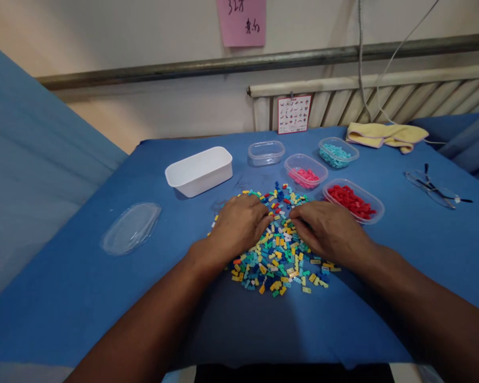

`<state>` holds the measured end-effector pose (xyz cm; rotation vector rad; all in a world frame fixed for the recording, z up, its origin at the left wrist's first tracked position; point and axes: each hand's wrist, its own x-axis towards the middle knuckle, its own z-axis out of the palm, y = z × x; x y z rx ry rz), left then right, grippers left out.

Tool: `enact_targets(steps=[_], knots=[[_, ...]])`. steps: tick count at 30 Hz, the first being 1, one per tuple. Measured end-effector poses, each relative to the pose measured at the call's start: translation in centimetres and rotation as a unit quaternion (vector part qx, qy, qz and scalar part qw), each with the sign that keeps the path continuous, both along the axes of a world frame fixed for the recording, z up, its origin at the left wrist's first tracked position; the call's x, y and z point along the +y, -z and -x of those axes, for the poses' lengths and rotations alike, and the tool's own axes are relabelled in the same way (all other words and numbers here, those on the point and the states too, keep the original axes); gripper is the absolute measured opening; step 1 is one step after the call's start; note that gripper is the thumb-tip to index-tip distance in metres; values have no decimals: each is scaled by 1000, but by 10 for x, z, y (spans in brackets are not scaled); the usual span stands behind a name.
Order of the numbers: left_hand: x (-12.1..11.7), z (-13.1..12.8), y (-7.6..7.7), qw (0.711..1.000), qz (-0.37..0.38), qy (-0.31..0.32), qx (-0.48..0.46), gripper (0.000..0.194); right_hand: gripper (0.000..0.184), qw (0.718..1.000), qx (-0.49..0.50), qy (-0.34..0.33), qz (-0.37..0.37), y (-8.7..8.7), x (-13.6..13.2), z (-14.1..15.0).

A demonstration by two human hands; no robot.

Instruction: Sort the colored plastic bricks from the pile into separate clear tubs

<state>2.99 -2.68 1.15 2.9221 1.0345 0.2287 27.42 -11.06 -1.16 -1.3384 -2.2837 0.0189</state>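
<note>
A spread pile of small toy building bricks [277, 255] in yellow, green, blue and other colours lies on the blue table cover. Over the pile's left side rests my left hand [241, 221], its fingers curled together and the tips among the bricks. My right hand [329, 229] is at the pile's right side, fingers bent and pressed together, tips pointing at the left hand. Whatever either hand pinches is hidden or too small to name. Just beyond the right hand stands a see-through tub of red bricks [351, 201]. Behind the pile is a tub of pink bricks [305, 175].
Farther back are a tub of turquoise bricks [335, 154] and another see-through tub [266, 154]. A white box [199, 173] stands left of them, with plastic lids [131, 229] nearer me. Glasses [435, 189] and a yellow cloth [385, 134] lie at the right.
</note>
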Motion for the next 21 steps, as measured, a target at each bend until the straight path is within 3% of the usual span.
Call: enact_targets(steps=[10, 13, 15, 17, 19, 21], knots=[[3, -1, 0, 999, 5, -14, 30, 23, 15, 999, 31, -20, -15, 2, -3, 0], [1, -1, -1, 999, 36, -18, -29, 16, 15, 999, 37, -20, -5, 2, -3, 1], [-2, -4, -1, 987, 107, -29, -116, 13, 12, 999, 39, -20, -4, 2, -3, 3], [-7, -8, -2, 944, 233, -48, -229, 7, 10, 999, 47, -24, -13, 1, -4, 4], [-12, -14, -2, 866, 361, -70, -339, 13, 8, 997, 63, -27, -30, 0, -5, 6], [-16, -21, -1, 798, 441, -84, -403, 20, 8, 995, 82, -23, -49, -3, -6, 8]])
